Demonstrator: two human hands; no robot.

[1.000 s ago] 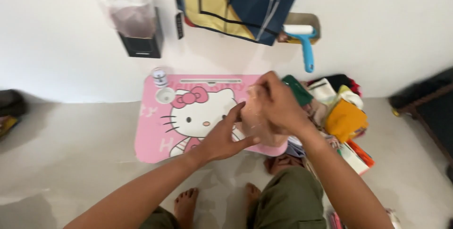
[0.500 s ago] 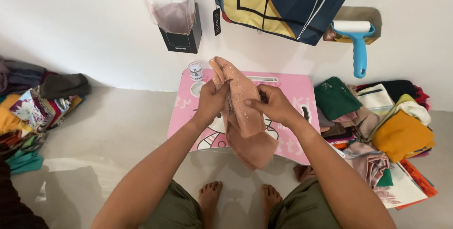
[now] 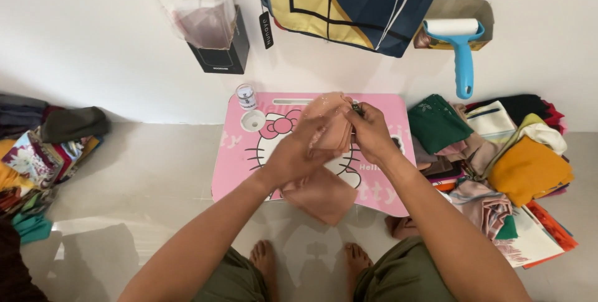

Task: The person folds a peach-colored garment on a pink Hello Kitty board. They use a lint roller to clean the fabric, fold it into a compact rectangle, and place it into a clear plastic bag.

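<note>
Both hands [image 3: 336,140] grip a peach cloth [image 3: 324,171] above a pink table [image 3: 233,165] by a white wall [image 3: 93,40].

bare forearms, bare feet [image 3: 268,259], olive-green trousers [image 3: 408,274] over both knees

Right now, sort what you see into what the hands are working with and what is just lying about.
In hand:
left hand
right hand
peach cloth
pink lap table

Lying about:
small jar
lint roller
cloth pile at right
cloth pile at left
hanging fabric
black box
</note>
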